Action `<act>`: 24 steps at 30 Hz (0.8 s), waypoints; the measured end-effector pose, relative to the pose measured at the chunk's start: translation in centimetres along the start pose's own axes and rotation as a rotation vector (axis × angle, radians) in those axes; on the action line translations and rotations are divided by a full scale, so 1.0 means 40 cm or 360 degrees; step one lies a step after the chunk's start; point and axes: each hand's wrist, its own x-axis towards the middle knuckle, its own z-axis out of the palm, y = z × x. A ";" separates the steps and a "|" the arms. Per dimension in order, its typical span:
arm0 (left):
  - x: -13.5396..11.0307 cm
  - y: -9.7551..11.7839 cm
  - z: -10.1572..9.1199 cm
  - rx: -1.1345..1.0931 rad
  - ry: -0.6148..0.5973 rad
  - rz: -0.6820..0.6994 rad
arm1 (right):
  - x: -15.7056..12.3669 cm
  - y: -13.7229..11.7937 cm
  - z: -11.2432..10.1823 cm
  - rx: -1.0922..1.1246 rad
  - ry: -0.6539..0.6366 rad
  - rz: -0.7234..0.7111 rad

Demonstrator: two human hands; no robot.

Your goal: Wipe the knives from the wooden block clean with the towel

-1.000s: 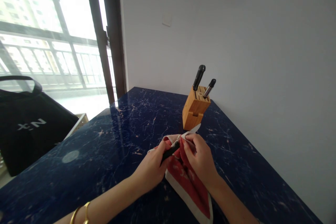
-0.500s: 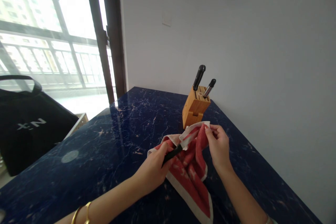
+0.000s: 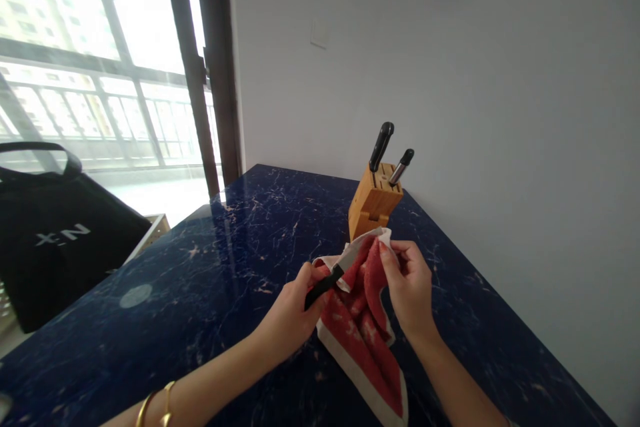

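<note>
My left hand (image 3: 293, 310) is closed around the black handle of a knife (image 3: 324, 285), whose blade points up and right into the cloth. A red towel with a white border (image 3: 357, 327) drapes around the blade and hangs down over the table. My right hand (image 3: 411, 287) pinches the towel's upper edge near the blade's far end. Folds of the towel hide most of the blade. Just beyond the towel stands a wooden knife block (image 3: 374, 203), with a black-handled knife (image 3: 381, 145) and a second tool with a black and silver handle (image 3: 402, 167) in it.
The dark blue marble-patterned table (image 3: 240, 240) runs back to a pale wall (image 3: 450, 80). A black bag (image 3: 65, 233) sits beyond the table's left edge, near a white perforated crate (image 3: 155, 230). A round clear disc (image 3: 135, 295) lies at the left.
My right hand has shifted slightly left with the towel's edge. The knife and my left hand have moved a little left, both grips kept.
</note>
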 end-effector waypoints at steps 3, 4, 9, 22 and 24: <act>-0.007 0.004 0.004 0.0178 -0.0029 0.0071 | -0.006 -0.008 0.004 0.0009 -0.0016 -0.0011; -0.009 0.004 0.005 0.0226 -0.0030 0.0087 | -0.007 -0.008 0.005 0.0007 -0.0013 -0.0012; -0.010 -0.002 0.009 0.0272 -0.0019 0.0093 | -0.014 -0.008 0.014 -0.0024 -0.0098 -0.0016; -0.001 -0.001 -0.004 -0.0168 -0.0117 0.0025 | 0.011 0.011 -0.005 0.0124 0.0144 0.0088; 0.002 -0.008 -0.005 -0.0308 -0.0113 -0.0003 | 0.013 0.016 -0.004 0.0170 0.0151 0.0111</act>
